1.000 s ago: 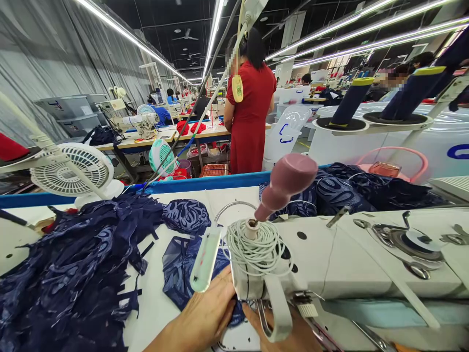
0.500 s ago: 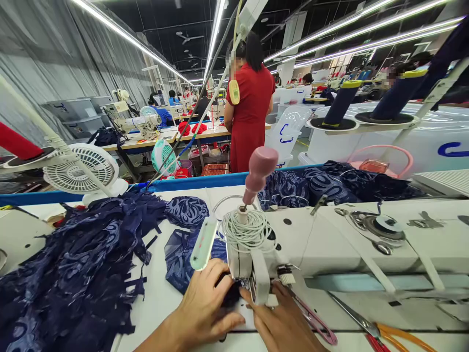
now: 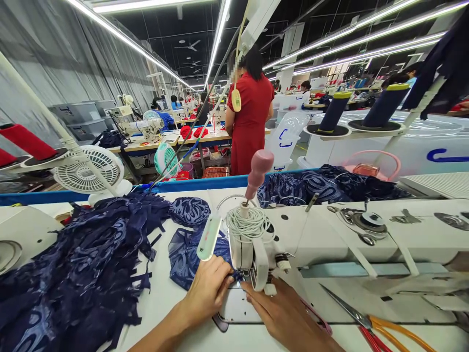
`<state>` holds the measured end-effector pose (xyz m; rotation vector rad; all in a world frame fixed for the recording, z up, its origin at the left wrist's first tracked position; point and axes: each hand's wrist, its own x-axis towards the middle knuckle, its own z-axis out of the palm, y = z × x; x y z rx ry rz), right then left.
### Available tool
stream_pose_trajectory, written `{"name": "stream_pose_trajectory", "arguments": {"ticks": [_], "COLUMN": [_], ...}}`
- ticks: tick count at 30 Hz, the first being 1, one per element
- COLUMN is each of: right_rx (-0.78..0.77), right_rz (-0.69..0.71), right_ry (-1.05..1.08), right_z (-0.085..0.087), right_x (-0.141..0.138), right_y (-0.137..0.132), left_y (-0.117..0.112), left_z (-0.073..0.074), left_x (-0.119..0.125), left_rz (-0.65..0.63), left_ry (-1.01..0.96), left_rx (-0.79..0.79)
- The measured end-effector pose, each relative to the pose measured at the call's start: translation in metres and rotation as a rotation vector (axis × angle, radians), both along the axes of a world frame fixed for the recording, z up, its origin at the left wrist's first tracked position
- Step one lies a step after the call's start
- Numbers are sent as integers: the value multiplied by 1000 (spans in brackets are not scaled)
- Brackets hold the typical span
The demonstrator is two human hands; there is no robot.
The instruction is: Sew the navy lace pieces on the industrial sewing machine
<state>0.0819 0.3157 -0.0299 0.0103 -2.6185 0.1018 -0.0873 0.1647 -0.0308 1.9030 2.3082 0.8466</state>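
A piece of navy patterned mesh fabric (image 3: 186, 259) lies left of the head of a white sewing machine (image 3: 304, 234), and its edge runs under the presser foot. At that edge my left hand (image 3: 208, 286) is closed, pinching the cloth between thumb and fingers just left of the needle area. My right hand (image 3: 278, 305) lies flat, fingers stretched out, with the index fingertip at the cloth by the presser foot. Part of this hand is hidden behind the machine's white guard (image 3: 261, 266). A coil of pale cord (image 3: 247, 224) and a pink-handled screwdriver (image 3: 259, 168) sit on top of the machine head.
Navy fabric pieces (image 3: 80, 264) are heaped at left, with more navy cloth (image 3: 308, 188) behind the machine. Orange-handled scissors (image 3: 388, 330) lie at lower right. A white fan (image 3: 90, 168) stands at back left. A person in red (image 3: 252, 117) stands beyond the table.
My left hand's thumb has drawn in from spread to a pinch on the cloth. My right hand stays by the presser foot. The view has shifted slightly.
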Motion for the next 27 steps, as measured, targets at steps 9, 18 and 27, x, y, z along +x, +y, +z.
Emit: {"name": "stream_pose_trajectory", "arguments": {"ticks": [9,18,27], "right_rx": [117,71,199], "right_rz": [102,98,75], "right_ry": [18,103,217], "right_z": [0,-7,-27], "right_x": [0,-1,-1], "right_y": [-12,-16,-9], "left_y": [-3,-5,-2], "left_z": [5,0,0], "left_x": [-1,2,2], "left_rz": [-53,-96,-133], "left_ry": [-65,183,216], "left_rx": [-18,30,73]}}
